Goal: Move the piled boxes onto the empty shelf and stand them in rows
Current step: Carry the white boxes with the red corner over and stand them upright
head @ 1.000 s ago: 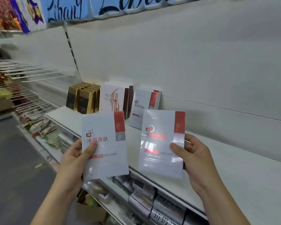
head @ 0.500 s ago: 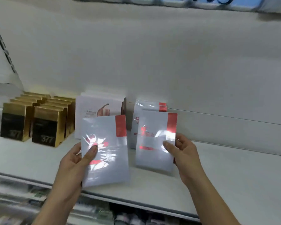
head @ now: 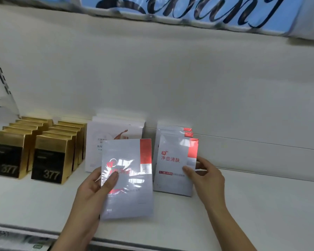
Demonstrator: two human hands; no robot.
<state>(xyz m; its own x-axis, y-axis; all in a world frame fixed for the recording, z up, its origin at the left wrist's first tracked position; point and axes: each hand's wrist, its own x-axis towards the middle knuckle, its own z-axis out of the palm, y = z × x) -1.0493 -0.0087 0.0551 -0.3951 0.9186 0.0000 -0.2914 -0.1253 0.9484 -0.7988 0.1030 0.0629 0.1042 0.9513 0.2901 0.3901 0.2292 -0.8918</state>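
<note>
Grips: holding glossy flat box point(head: 132, 194) in left hand point(head: 90, 194), pinching second film-wrapped rectangular box point(head: 172, 160) upright in right hand point(head: 207, 180).

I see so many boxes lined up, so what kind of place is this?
Probably a shop: a long white shelf holds rows of identical gold-and-black cardboard boxes marked 377 and glossy white-and-red flat boxes, all facing out like goods for sale.
</note>
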